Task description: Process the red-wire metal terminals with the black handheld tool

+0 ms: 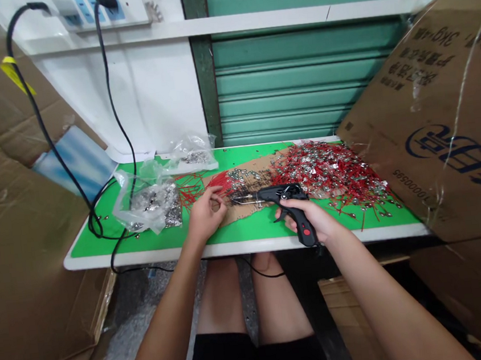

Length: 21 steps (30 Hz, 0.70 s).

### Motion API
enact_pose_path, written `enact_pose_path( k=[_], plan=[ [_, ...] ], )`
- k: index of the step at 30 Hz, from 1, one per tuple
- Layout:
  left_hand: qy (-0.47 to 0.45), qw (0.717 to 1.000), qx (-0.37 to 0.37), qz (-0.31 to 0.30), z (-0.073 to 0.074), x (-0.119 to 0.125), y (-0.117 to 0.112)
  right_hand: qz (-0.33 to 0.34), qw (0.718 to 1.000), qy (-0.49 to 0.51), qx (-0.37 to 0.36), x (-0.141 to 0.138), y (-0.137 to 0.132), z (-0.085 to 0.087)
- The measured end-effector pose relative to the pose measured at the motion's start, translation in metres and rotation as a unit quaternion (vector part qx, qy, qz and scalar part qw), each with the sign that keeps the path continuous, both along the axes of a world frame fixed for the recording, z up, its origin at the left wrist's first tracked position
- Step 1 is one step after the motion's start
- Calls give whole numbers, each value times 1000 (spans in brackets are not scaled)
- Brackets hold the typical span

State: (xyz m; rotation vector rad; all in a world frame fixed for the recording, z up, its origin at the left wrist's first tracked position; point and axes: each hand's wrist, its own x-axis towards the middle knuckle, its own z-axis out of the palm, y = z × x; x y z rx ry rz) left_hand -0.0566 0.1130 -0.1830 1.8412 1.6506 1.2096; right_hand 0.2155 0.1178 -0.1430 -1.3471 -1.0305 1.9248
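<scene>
My right hand [311, 215] is wrapped round the grip of a black soldering gun [283, 192], whose metal tip points left. Close to that tip is my left hand [206, 211], with thumb and fingers pinched together. What they hold, if anything, is too small to make out. Just beyond them lies a bundle of red wires [219, 181], beside a scatter of small metal tabs [242, 174]. A scorched cardboard sheet [238, 213] lies beneath the tip. To its right is a big heap of red wires with metal tabs [325, 165].
Clear plastic bags of small metal parts, one nearer [152, 203] and one farther [192, 155], rest on the green tabletop [101, 243]. A black cable [117, 113] hangs from the power strip [132, 8]. Large cardboard boxes stand left [20, 254] and right [444, 118].
</scene>
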Motion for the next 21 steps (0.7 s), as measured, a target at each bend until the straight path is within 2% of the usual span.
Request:
enact_pose_path(
  k=[21],
  plan=[
    [-12, 1000, -24, 3, 3, 0, 0, -36, 998, -53, 22, -2, -2, 2]
  ],
)
